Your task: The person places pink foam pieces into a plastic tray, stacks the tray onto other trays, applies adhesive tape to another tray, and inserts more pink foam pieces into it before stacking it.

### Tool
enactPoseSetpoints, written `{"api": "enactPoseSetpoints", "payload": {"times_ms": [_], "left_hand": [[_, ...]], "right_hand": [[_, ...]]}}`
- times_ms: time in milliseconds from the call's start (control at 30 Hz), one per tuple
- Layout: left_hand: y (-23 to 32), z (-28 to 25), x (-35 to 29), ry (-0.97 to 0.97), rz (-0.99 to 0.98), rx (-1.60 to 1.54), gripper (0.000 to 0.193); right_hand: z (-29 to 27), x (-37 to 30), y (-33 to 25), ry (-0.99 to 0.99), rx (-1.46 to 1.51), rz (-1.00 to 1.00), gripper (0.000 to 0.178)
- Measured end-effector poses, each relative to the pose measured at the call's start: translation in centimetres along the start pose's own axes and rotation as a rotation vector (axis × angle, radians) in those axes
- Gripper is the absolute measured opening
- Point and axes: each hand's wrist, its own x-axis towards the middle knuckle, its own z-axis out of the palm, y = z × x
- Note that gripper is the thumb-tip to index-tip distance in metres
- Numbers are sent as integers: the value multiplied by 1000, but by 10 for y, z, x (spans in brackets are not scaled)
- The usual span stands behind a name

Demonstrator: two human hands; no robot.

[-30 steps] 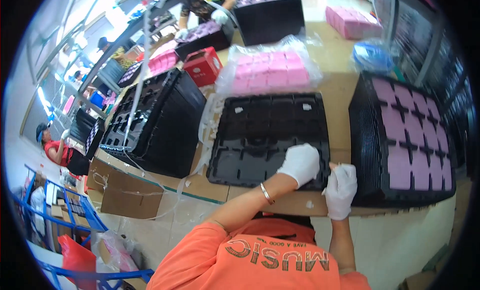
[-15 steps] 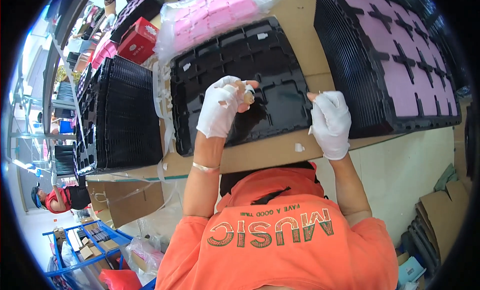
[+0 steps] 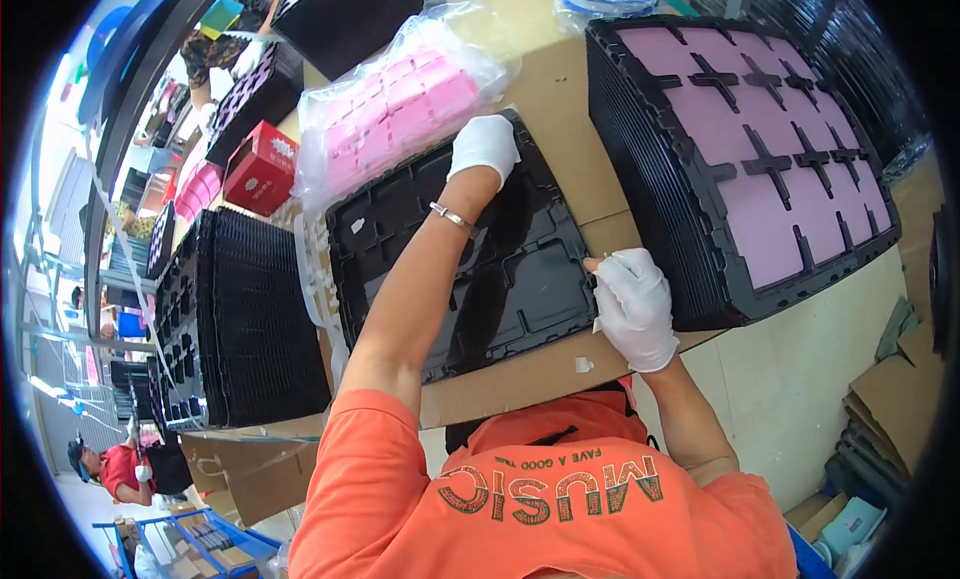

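A shallow black plastic tray [image 3: 545, 279] with moulded ridges lies on cardboard in front of me. My left hand [image 3: 484, 151], in a white glove, reaches to its far edge with fingers curled down; what they hold is hidden. At the tray's right edge, my right hand [image 3: 637, 309] is closed in a white glove, a bare fingertip poking out toward the rim. I cannot make out what it holds. A small white scrap [image 3: 357, 225] lies in the tray's far left part, and another scrap [image 3: 584, 364] on the cardboard near the front edge.
A tall stack of black trays [image 3: 640, 179] topped with lilac sheets stands on the right. Another black stack [image 3: 262, 319] is on the left, near a red box [image 3: 262, 169]. Bagged pink trays [image 3: 400, 109] lie beyond my tray. Two people are visible at the left.
My left hand has moved from above the tray's middle to its far edge, its fingers turning out of sight. My right hand stays closed by the right rim. The whole view has shifted.
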Motion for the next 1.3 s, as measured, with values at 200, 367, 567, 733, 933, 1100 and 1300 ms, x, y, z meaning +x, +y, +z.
{"api": "enactPoseSetpoints", "payload": {"times_ms": [200,367,567,733,933,1100,1300], "left_hand": [[14,-10,11,-56,-42,15,16],[-59,10,49,-369,170,101,19],[-37,10,41,-317,-105,-51,23],[-21,6,45,-198,-31,109,22],[-43,18,57,-287,13,176,24],[-64,25,41,-188,327,504,19],[-25,18,34,-126,51,183,23]], "right_hand": [[-3,0,6,-13,14,6,29],[1,4,5,-11,40,-56,32],[-4,1,4,-11,71,0,24],[-2,1,7,-9,71,-40,31],[-3,1,5,-19,65,-34,29],[-1,-1,6,-27,52,-5,28],[1,2,5,-19,-3,-18,28]]}}
